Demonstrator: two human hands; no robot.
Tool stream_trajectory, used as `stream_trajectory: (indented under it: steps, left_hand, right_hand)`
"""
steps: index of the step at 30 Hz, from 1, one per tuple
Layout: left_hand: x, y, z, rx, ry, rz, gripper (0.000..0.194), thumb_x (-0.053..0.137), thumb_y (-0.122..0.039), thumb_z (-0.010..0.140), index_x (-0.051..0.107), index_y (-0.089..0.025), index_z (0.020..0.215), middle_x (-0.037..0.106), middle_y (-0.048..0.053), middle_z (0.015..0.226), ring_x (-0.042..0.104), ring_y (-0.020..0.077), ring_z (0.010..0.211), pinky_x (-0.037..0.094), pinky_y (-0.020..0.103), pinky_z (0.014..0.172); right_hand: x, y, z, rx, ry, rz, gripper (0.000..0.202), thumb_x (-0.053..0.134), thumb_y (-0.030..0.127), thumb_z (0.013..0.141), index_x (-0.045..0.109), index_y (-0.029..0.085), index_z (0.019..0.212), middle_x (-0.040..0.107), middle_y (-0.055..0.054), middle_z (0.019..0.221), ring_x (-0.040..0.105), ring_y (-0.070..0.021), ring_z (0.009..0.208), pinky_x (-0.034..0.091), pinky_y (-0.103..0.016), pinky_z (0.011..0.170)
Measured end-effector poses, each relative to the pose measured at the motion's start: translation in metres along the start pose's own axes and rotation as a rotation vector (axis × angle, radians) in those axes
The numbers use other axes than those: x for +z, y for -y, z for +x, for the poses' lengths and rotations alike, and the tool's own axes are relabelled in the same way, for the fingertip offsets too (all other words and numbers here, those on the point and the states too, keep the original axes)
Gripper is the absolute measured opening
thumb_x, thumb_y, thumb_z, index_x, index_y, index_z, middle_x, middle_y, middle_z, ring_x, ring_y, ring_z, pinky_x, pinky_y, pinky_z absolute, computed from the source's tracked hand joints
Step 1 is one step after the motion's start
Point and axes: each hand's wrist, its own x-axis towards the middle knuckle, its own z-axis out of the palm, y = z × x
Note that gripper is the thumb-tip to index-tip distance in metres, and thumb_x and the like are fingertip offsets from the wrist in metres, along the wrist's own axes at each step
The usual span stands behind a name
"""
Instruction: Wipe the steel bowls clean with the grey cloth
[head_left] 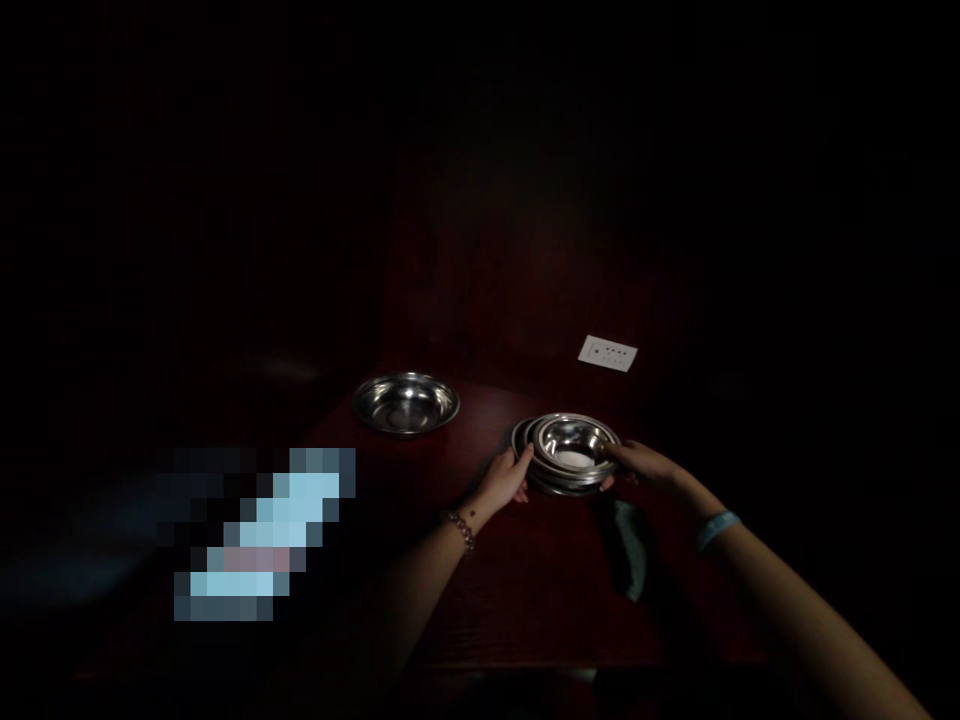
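Note:
Between my two hands is a stack of shiny metal bowls [576, 462], several rims showing one under another. My left hand [506, 478] grips the stack's left edge, thumb on top and fingers underneath. On the opposite edge, my right hand [646, 462] holds the rim, with a thumb at the top bowl and a fingertip showing below. Whether the stack touches the table I cannot tell. A wider, shallow metal bowl [406, 405] sits apart on the table, to the left and farther back.
The dark red table [480, 570] reaches to a front edge near the bottom. A white socket panel [607, 353] lies beyond the stack. At left is a pixelated bright rectangle [262, 535]. A pale green strip [630, 550] shows below my right hand. Surroundings are very dark.

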Motion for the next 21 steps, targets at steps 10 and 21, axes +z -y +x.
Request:
stream_trajectory:
  steps: [10,21]
  left_hand:
    - [0.001,0.003,0.003,0.013,0.019,-0.011,0.046,0.032,-0.054,0.098,0.054,-0.013,0.102,0.055,-0.003,0.053,0.060,0.0125,0.043,0.046,0.020,0.044]
    - [0.001,0.003,0.009,-0.020,0.027,0.001,0.048,0.031,-0.054,0.098,0.053,-0.012,0.106,0.059,0.000,0.057,0.060,0.0132,0.045,0.043,0.020,0.043]
  right_hand:
    - [0.006,0.000,0.000,0.075,-0.050,0.033,0.024,0.061,0.037,0.090,0.066,0.013,0.087,0.061,0.001,0.051,0.041,-0.0081,0.040,0.035,-0.019,0.037]
    - [0.016,0.005,-0.005,0.058,0.007,-0.155,0.039,0.068,0.043,0.086,0.058,0.015,0.060,0.053,0.001,0.042,0.041,-0.0068,0.036,0.029,-0.017,0.033]
